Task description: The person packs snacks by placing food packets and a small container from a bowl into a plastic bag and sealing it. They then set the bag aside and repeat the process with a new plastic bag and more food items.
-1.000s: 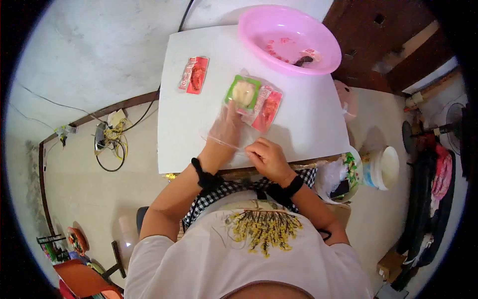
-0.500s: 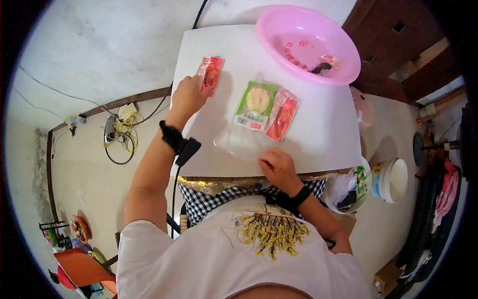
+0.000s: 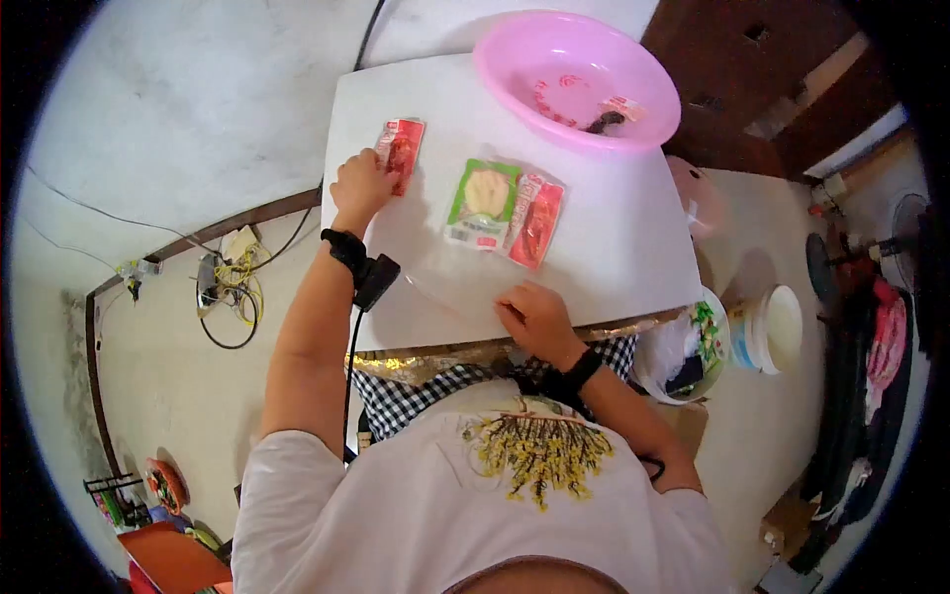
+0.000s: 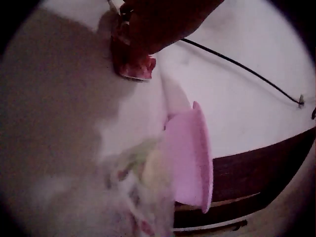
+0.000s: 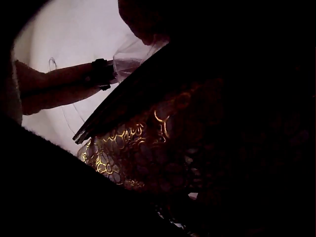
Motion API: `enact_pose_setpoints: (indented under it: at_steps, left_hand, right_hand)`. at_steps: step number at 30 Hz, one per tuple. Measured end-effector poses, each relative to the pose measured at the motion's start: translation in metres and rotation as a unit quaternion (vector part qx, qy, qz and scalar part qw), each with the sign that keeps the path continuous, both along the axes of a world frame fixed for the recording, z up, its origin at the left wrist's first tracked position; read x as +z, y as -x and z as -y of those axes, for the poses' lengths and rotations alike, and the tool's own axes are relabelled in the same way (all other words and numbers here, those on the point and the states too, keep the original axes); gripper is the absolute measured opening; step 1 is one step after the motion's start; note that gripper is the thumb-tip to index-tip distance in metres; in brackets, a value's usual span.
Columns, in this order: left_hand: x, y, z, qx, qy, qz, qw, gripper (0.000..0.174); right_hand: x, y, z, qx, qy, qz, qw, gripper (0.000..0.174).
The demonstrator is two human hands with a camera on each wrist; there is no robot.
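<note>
My left hand (image 3: 361, 186) grips the lower part of a red-and-clear food packet (image 3: 404, 141) at the table's far left. In the left wrist view, fingers curl over that packet, and its red end sticks out below them. Near the front edge my right hand (image 3: 536, 319) pinches the edge of a clear plastic bag (image 3: 450, 282); in the right wrist view the film hangs from the fingertips. The bag spreads toward a green-and-white pack (image 3: 475, 230) with a pale round food inside. Against that pack's right side lies a second red packet (image 3: 537, 226).
A pink basin (image 3: 495, 84) stands at the back right of the white table (image 3: 614, 238), with a dark item and a small packet inside. Buckets (image 3: 782, 327) stand on the floor to the right. A cable (image 3: 348, 386) hangs from the left wrist camera.
My left hand has left the bag and the green-and-white pack, moved left, and taken hold of the red packet there. My right hand stays at the bag's edge.
</note>
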State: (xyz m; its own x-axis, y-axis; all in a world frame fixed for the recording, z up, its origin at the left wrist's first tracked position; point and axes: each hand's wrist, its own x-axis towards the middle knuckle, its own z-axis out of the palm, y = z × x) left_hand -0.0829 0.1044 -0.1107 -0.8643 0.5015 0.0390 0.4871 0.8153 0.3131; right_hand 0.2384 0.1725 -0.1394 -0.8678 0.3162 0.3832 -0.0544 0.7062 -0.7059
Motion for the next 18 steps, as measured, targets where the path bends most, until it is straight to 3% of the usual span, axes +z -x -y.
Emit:
enact_pose_setpoints:
  at_steps: [3, 6, 7, 10, 12, 16, 18]
  left_hand:
    - [-0.014, 0.0, 0.01, 0.0, -0.03, -0.073, 0.997, 0.043]
    - [-0.018, 0.01, 0.036, -0.01, -0.127, 0.041, 0.991, 0.04]
    - [-0.008, 0.005, 0.048, 0.021, -0.162, 0.219, 0.962, 0.031]
    - [-0.012, -0.012, 0.098, 0.054, -0.376, 0.372, 0.847, 0.021]
    - [0.008, -0.04, 0.131, 0.038, -0.43, 0.395, 0.811, 0.011]
    - [0.035, -0.084, 0.2, 0.0, -0.326, 0.445, 0.834, 0.019]
    - [0.038, -0.112, 0.213, -0.014, -0.329, 0.476, 0.816, 0.025]
  right_hand:
    - [0.002, 0.0, 0.001, -0.005, 0.027, 0.005, 1.0, 0.007]
    - [0.007, -0.002, 0.005, -0.022, 0.053, -0.004, 0.998, 0.007]
    - [0.008, -0.003, 0.007, -0.037, 0.054, -0.016, 0.998, 0.006]
    - [0.011, -0.003, 0.012, -0.076, 0.057, -0.03, 0.995, 0.005]
    - [0.017, -0.005, 0.012, -0.095, 0.063, -0.029, 0.993, 0.005]
    - [0.034, -0.001, 0.009, -0.122, 0.075, -0.042, 0.989, 0.005]
    - [0.043, 0.002, 0.007, -0.132, 0.087, -0.044, 0.986, 0.005]
